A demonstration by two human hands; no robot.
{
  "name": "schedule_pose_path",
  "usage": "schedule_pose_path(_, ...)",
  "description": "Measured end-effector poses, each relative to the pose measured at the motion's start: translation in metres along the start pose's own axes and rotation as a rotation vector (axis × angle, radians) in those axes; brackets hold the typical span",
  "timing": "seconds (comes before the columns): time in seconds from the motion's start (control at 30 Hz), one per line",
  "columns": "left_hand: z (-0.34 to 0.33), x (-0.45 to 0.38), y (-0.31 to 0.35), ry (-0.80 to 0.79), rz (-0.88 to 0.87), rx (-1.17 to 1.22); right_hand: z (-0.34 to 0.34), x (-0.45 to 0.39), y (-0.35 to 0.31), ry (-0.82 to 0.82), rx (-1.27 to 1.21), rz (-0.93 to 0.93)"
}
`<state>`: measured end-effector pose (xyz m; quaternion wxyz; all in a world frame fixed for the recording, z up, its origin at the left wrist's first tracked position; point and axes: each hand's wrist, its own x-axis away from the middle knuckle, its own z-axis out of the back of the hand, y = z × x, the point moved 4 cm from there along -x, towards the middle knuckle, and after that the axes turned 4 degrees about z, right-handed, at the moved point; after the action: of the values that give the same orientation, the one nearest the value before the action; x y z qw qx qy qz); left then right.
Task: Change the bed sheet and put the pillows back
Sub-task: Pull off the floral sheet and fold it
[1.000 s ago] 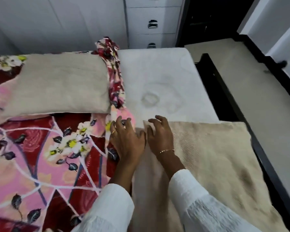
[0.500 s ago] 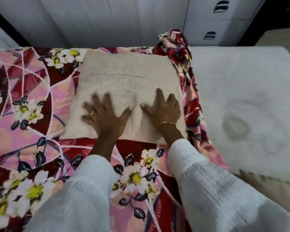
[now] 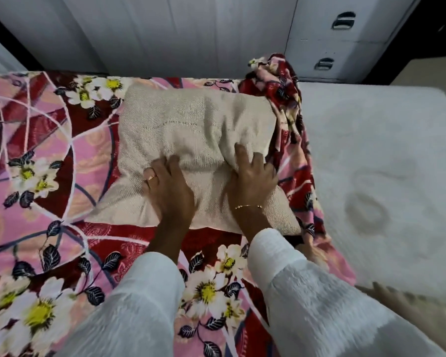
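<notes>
A beige woven pillow [image 3: 191, 130] lies on the red and pink floral bed sheet [image 3: 44, 161], which covers the left part of the bed. My left hand [image 3: 170, 189] and my right hand [image 3: 250, 176] both press on the pillow's near half, fingers curled into the fabric and bunching it into folds between them. The sheet's right edge is gathered in a crumpled ridge [image 3: 286, 104] beside the pillow. To the right, the bare white mattress [image 3: 376, 161] shows grey ring stains. A corner of a second beige pillow [image 3: 422, 315] lies at the lower right.
White panelled cupboard doors [image 3: 165, 29] run behind the bed's head. A white drawer unit with metal handles [image 3: 343, 20] stands at the back right. A dark gap and a patch of floor show at the far right.
My hands have left the near pillow on the bare mattress and reached the far one. From flat on it with spread fingers, they now curl and bunch its fabric.
</notes>
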<state>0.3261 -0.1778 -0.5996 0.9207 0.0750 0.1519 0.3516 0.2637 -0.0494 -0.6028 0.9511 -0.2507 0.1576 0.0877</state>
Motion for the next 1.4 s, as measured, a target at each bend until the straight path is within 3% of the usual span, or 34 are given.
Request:
schedule_pose_path(0.1,0.029,-0.001,0.025,0.245,-0.114,-0.006,0.029,-0.010,0.009,0.107,0.001,0.026)
schedule_pose_path(0.2,0.053,0.009,0.061,0.359,-0.187,0.066,0.057,-0.023,0.032,0.159,-0.045,0.003)
schedule_pose_path(0.6,0.086,0.115,0.276,0.480,-0.214,0.326,0.215,-0.073,0.220,0.312,-0.123,0.063)
schedule_pose_path(0.7,0.074,0.138,0.339,0.451,-0.232,0.398,0.243,-0.085,0.282,0.331,-0.092,0.016)
schedule_pose_path(0.87,0.018,0.180,0.403,0.265,-0.324,0.401,0.246,-0.074,0.382,0.298,0.004,-0.078)
schedule_pose_path(1.0,-0.044,0.214,0.396,0.027,-0.357,0.367,0.211,-0.043,0.434,0.006,0.002,-0.216)
schedule_pose_path(1.13,-0.067,0.229,0.369,-0.089,-0.412,0.272,0.194,-0.024,0.436,-0.061,0.103,-0.230)
schedule_pose_path(1.23,-0.063,0.227,0.363,-0.120,-0.427,0.254,0.191,-0.025,0.430,-0.148,0.123,-0.355)
schedule_pose_path(1.4,-0.040,0.234,0.349,-0.124,-0.444,0.246,0.200,-0.013,0.386,-0.026,0.109,-0.430)
